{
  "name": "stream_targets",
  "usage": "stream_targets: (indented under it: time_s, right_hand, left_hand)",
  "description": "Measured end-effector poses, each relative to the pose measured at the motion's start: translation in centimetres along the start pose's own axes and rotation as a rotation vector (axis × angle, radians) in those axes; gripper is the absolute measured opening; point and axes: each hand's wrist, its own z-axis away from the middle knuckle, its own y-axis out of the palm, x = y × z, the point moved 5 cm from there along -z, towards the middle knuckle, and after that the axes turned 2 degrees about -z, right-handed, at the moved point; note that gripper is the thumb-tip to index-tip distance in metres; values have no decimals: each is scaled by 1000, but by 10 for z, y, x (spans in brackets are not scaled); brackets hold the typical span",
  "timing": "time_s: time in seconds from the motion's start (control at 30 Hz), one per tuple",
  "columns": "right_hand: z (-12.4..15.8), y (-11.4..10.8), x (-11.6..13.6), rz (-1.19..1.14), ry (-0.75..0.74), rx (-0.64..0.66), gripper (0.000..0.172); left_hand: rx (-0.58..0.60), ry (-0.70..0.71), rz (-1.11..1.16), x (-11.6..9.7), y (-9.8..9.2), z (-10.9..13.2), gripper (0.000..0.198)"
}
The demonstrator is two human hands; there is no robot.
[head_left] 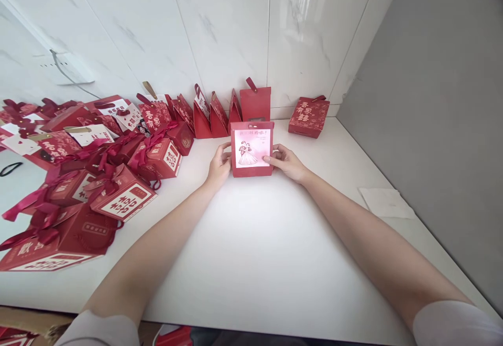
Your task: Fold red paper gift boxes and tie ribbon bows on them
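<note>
A red gift box (252,173) stands upright on the white table, its front showing a pink-and-white card (255,149) with a drawn bride and groom. Along its left side curl the fingers of my left hand (220,165), partly hidden behind the box. My right hand (288,163) grips the opposite edge, thumb on the card and fingers behind. Right behind it stands another red box (255,101) with a strap on top. Several slim red boxes (218,114) line the wall to its left.
Red boxes with ribbons and white labels (123,199) crowd the table's left side. One red box (309,116) lies at the back right, near the corner. A white paper sheet (386,202) is by the right edge. A cable (73,77) hangs from the wall socket.
</note>
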Motion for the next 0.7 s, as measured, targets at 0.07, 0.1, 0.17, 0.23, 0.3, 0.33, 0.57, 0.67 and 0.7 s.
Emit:
stream_targets:
  time_s: [0.07, 0.1, 0.17, 0.23, 0.3, 0.33, 0.57, 0.67, 0.7]
  right_hand:
    - [0, -1, -1, -7, -11, -38, 46]
    - [0, -2, 0, -4, -27, -52, 45]
    - [1, -3, 2, 52, -72, -91, 43]
    - [2, -6, 6, 149, -117, -138, 41]
    - [2, -7, 9, 193, -142, -148, 38]
    - [2, -7, 10, 182, -141, -121, 38]
    - [0, -5, 9, 117, -77, -29, 42]
    - [-1, -7, 4, 119, -38, -62, 46]
    - [-2, -8, 2, 108, -22, -81, 49]
  left_hand:
    - [-11, 33, -14, -3, 1, 1, 56]
    - [13, 59, -23, -5, 2, 2, 54]
    - [89, 122, -46, -11, 8, 6, 56]
    - [150, 141, -95, -15, 12, 9, 61]
    - [159, 79, -147, -14, 14, 9, 62]
    - [154, 38, -162, -12, 14, 9, 60]
    - [144, 10, -118, -11, 15, 6, 64]
    - [191, -34, -85, -8, 15, 6, 65]
    - [185, -53, -76, -6, 14, 6, 64]
